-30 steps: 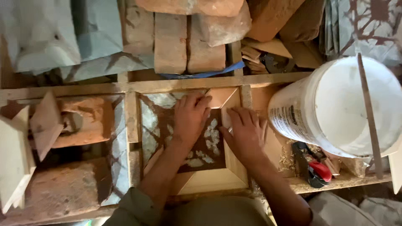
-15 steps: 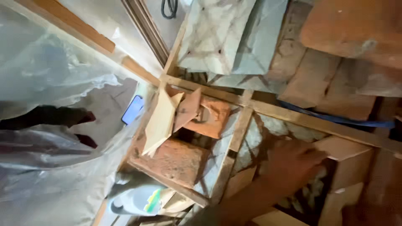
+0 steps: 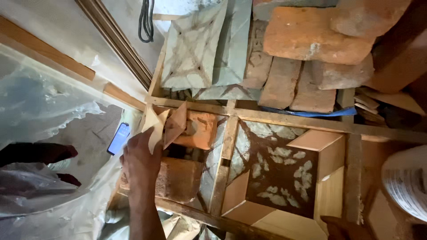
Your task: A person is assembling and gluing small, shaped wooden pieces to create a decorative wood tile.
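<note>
Now left hand [image 3: 140,162] has quit the patterned tile [image 3: 278,171], fingers clamped on pale triangular wood wedge [image 3: 155,126] at 9 o'clock; right hand's [image 3: 344,226] fingers can't tell.

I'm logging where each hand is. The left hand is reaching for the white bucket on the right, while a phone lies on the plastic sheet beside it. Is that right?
Not quite. The head view shows the left hand on the pale wooden wedges at the frame's left end, not at the bucket, which stands far off at the right edge. The phone does lie on the plastic sheet beside the hand.
</note>
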